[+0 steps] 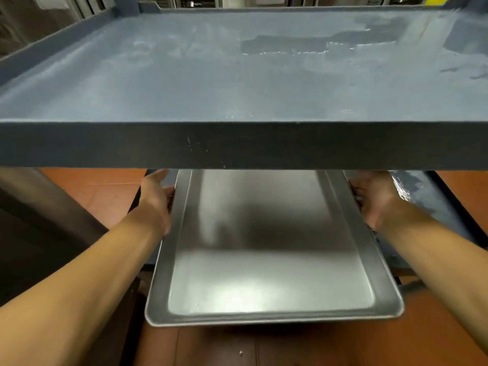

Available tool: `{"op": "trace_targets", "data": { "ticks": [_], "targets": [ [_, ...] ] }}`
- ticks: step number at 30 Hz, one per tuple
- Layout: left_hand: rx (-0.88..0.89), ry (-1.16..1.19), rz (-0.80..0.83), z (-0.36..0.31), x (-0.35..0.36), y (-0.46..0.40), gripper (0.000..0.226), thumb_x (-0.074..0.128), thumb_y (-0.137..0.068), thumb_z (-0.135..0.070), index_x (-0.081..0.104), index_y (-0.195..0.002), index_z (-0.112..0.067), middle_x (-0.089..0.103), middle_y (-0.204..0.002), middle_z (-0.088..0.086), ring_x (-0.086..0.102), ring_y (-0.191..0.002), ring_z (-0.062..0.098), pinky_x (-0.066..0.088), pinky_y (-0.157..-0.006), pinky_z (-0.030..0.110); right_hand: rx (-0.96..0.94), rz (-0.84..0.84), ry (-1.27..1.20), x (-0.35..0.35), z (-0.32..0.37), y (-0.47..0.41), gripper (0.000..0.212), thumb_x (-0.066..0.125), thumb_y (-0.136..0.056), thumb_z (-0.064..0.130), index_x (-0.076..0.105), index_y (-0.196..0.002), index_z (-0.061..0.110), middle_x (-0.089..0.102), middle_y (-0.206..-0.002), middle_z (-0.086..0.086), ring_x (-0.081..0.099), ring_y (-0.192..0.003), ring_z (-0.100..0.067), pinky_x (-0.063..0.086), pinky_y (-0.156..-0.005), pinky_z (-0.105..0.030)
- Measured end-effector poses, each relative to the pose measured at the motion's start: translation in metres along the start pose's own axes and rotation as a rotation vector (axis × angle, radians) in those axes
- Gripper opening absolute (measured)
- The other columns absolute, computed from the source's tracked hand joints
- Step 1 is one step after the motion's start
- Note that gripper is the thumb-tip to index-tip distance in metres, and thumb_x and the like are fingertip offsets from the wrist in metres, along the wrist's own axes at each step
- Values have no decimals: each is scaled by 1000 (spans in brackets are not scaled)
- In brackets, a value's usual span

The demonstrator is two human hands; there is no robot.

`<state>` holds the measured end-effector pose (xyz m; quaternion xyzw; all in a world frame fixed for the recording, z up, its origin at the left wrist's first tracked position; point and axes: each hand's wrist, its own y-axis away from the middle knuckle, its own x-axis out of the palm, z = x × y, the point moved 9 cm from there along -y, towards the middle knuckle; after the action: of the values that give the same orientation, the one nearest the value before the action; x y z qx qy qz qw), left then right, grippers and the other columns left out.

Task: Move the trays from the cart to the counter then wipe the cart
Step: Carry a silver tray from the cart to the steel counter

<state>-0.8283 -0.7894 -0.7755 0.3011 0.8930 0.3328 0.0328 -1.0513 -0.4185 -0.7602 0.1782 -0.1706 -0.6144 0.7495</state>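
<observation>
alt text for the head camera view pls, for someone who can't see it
Two bare hands, left hand and right hand, grip the long sides of a metal tray sticking out from under the grey top shelf of a cart. The shelf surface shows wet streaks, and an orange-brown floor lies below.

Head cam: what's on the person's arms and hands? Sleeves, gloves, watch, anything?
Nothing worn that shows. Both forearms are bare up to the frame edge, with no sleeves in view. The left hand and right hand have no gloves; no watch, band or ring is visible on either wrist or hand.
</observation>
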Motion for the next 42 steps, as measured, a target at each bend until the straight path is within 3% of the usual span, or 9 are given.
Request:
{"op": "trace_targets", "data": {
  "ticks": [4,7,11,14,17,20,27,31,42],
  "targets": [
    [-11,9,-5,-1,-9,38,41,57,-81,-56,68,-85,-17,67,-81,7,60,-70,28,49,-77,40,42,-54,-71,-17,5,33,29,47,-96,27,66,-76,16,65,-68,-3,57,-60,-20,48,-61,-27],
    [-17,28,-88,-2,-23,78,36,57,-88,-51,69,-92,-18,70,-91,7,65,-85,29,51,-92,45,97,-125,-100,-31,5,57,44,45,-93,46,74,-101,14,71,-93,-9,61,-76,-26,52,-72,-33],
    [-34,45,-123,6,-46,129,46,55,-85,-52,72,-118,-25,73,-114,9,69,-99,32,58,-82,48,93,-180,-138,-51,6,104,48,41,-96,43,63,-132,20,68,-120,-17,60,-78,-26,52,-76,-35],
    [-71,70,-138,22,-63,166,41,59,-87,-48,73,-111,-18,73,-96,6,70,-82,28,58,-79,42,179,-130,-105,-56,0,145,50,39,-99,49,67,-123,14,70,-122,-16,62,-92,-29,52,-87,-40],
    [-110,101,-133,43,-78,206,41,64,-87,-47,68,-116,-18,73,-92,4,72,-67,23,57,-69,37,243,-56,-63,-65,-6,187,63,34,-102,57,72,-98,7,68,-92,-14,59,-76,-29,46,-67,-35],
    [-116,99,-133,58,-93,241,46,61,-90,-45,66,-127,-19,77,-102,5,75,-83,27,61,-71,40,267,-10,-24,-79,-15,228,70,35,-100,63,74,-99,5,71,-79,-12,60,-71,-29,46,-63,-35],
    [-94,34,-65,85,-125,337,48,54,-91,-47,71,-122,-15,78,-108,11,71,-107,38,56,-94,52,235,12,5,-112,-39,326,71,33,-102,63,73,-108,4,73,-91,-14,67,-67,-28,52,-52,-30],
    [-119,0,-87,85,-143,418,49,53,-93,-51,70,-117,-12,76,-109,15,72,-101,37,59,-81,48,246,28,-64,-131,-39,402,73,38,-97,66,75,-116,6,70,-122,-19,64,-101,-35,53,-78,-43],
    [-208,-47,-86,50,-131,708,43,47,-100,-46,64,-125,-15,71,-112,12,68,-94,30,48,-65,39,409,-38,-166,-255,37,650,70,43,-95,66,69,-123,7,61,-133,-14,59,-119,-39,52,-84,-49]
  ]
}}
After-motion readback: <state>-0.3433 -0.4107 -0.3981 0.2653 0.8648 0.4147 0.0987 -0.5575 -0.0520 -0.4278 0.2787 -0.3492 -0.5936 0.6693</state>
